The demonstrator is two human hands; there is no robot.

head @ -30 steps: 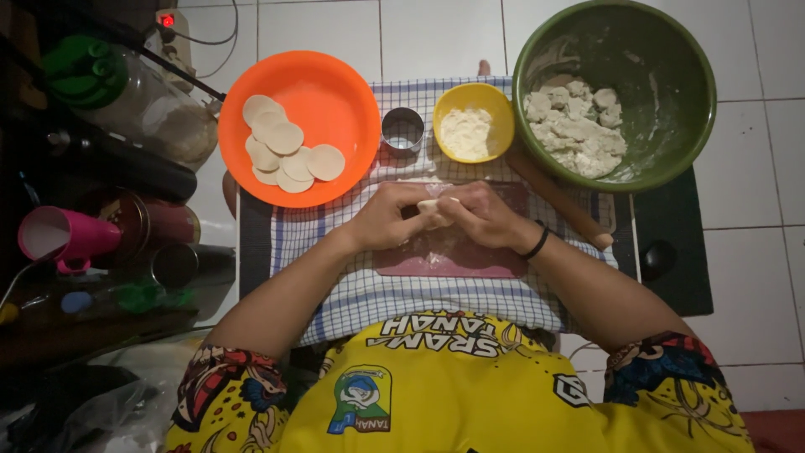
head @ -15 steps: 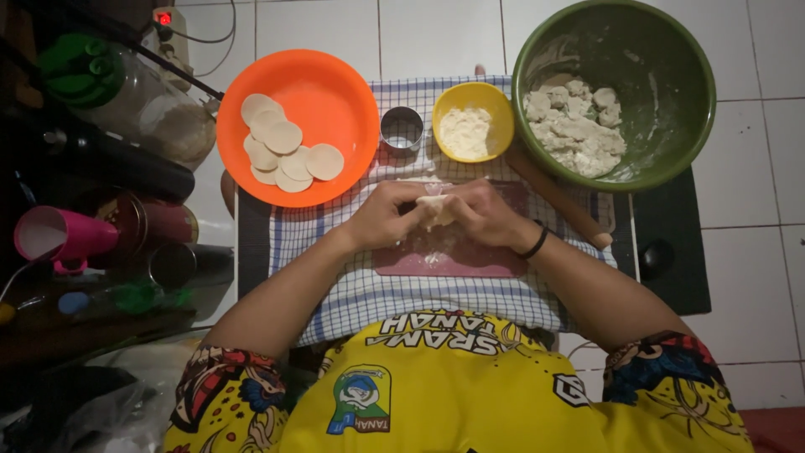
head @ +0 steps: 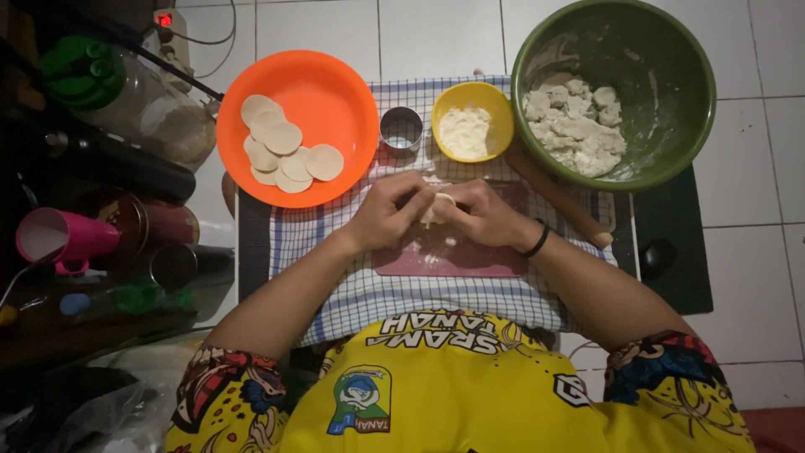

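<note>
A small piece of pale dough (head: 438, 206) is held between both hands above a dark red board (head: 470, 256). The left hand (head: 387, 210) closes its fingers on the left side of the dough, and the right hand (head: 486, 214) closes on its right side, so most of the dough is hidden by the fingers. A black band sits on the right wrist.

The board lies on a blue-checked cloth (head: 335, 252). Just beyond the hands, on the far side, a small metal ring cutter (head: 401, 128) stands beside a yellow bowl (head: 495, 105) that contains white flour. A wooden rolling pin (head: 558, 195) lies diagonal at the right of the hands, between the yellow bowl and the right forearm.

At the far left an orange plate (head: 335, 101) holds several flat round dough discs (head: 285, 151), partly overlapping. At the far right a big green bowl (head: 671, 59) contains rough lumps of dough (head: 574, 126).

Further left, beside the cloth, stand a pink cup (head: 63, 239) and some dark jars that are difficult to see.
</note>
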